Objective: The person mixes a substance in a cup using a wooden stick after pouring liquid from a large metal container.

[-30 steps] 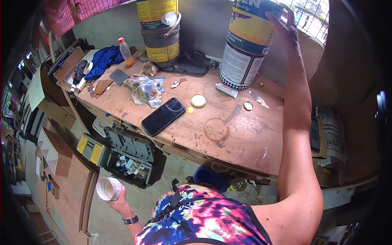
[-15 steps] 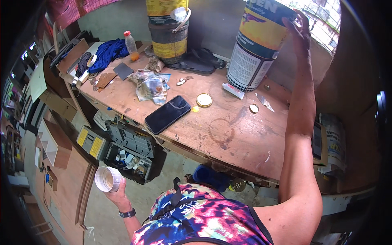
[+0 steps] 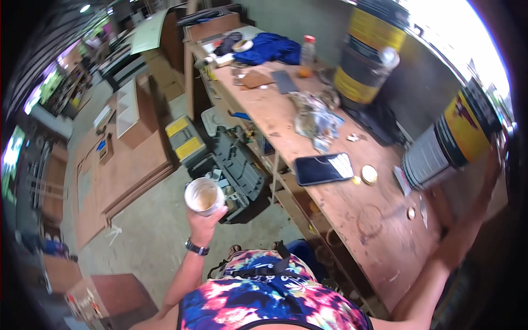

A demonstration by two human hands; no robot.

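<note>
My left hand (image 3: 202, 224), with a dark watch on the wrist, is closed around a translucent plastic cup (image 3: 204, 196). Something pale brown lies inside the cup, which I hold over the floor left of the workbench (image 3: 352, 231). On the far right, my right hand (image 3: 498, 144) is against the side of a tall stack of yellow, black and white paint cans (image 3: 440, 146). Blur and the dark rim hide its fingers. Close to these cans' base are a white tube (image 3: 402, 181) and a small round lid (image 3: 411, 213).
A phone (image 3: 323, 168), a larger round lid (image 3: 369, 175), a crumpled rag (image 3: 316, 118) and blue cloth (image 3: 269, 48) lie on the bench. Another bucket stack (image 3: 360, 77) and a red-capped bottle (image 3: 307, 55) stand farther back. An open toolbox (image 3: 236, 165) sits on the floor beside it.
My view has swung left, so the bench appears farther right and tilted. The cup is still in my left hand. My right hand has come down from the cans' top rim to their side.
</note>
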